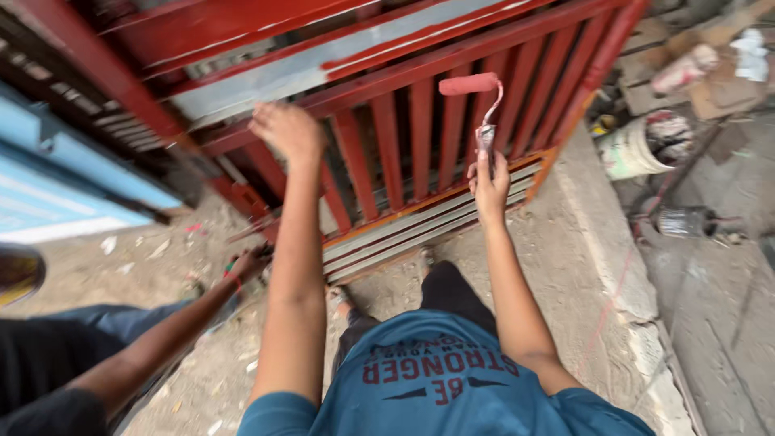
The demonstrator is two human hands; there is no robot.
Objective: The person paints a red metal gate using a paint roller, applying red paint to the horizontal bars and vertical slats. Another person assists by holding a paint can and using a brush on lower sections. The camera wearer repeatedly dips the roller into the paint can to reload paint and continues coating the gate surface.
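At the far left, a co-worker's arm in a dark sleeve reaches toward the foot of the gate, the co-worker's hand (250, 262) gripping something small that is too blurred to make out. Next comes the person's left hand (284, 129), raised and resting against a slanted bar of the red-painted metal gate (420, 137) with its upright slats; it seems to brace there, though whether the fingers are curled round the bar or only pressed on it I cannot tell. Further right, the right hand (488, 182) is clenched round the lower end of the handle of a small paint roller (472, 85) with a red-soaked sleeve and bent wire frame, the roller head held up against the slats near the upper rail. The roller looks light and stiff, its wet sleeve likely to drip and smear, so the bare handle end is the clean place to hold. To the right, on the dusty floor, stands a paint-stained white bucket (642, 145).
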